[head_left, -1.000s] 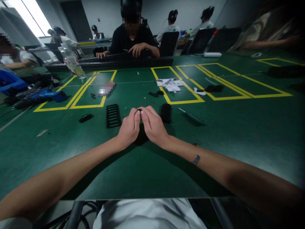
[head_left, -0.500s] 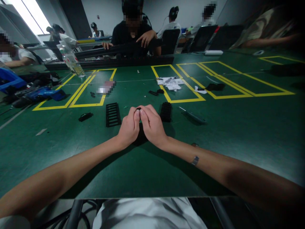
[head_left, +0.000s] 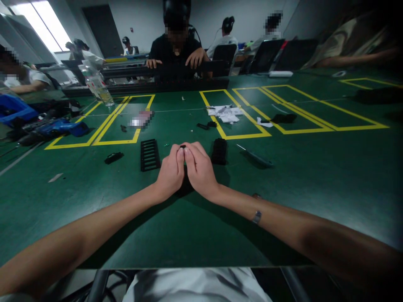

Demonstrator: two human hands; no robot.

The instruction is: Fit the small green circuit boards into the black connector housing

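Note:
My left hand (head_left: 170, 172) and my right hand (head_left: 201, 170) meet at the middle of the green table (head_left: 176, 235), thumbs side by side and fingers curled. Both close on a small black part (head_left: 182, 147), of which only a bit shows between the fingertips; the rest is hidden. Just left of my left hand lies a black slotted frame (head_left: 150, 155). A black ribbed block (head_left: 219, 151) stands close to my right hand. Farther right rests a screwdriver-like tool (head_left: 256, 156) with a dark handle.
A small black piece (head_left: 113, 157) lies at the left. Blue power tools (head_left: 67, 127) and a clear bottle (head_left: 100, 86) are at the far left. White papers (head_left: 226, 113) lie behind the block. A person (head_left: 176, 50) sits opposite, hands on a long black bar (head_left: 189, 84).
The view has tilted slightly upward, so the table things appear a little lower. My hands keep the same grip. The person opposite has shifted hands along the black bar.

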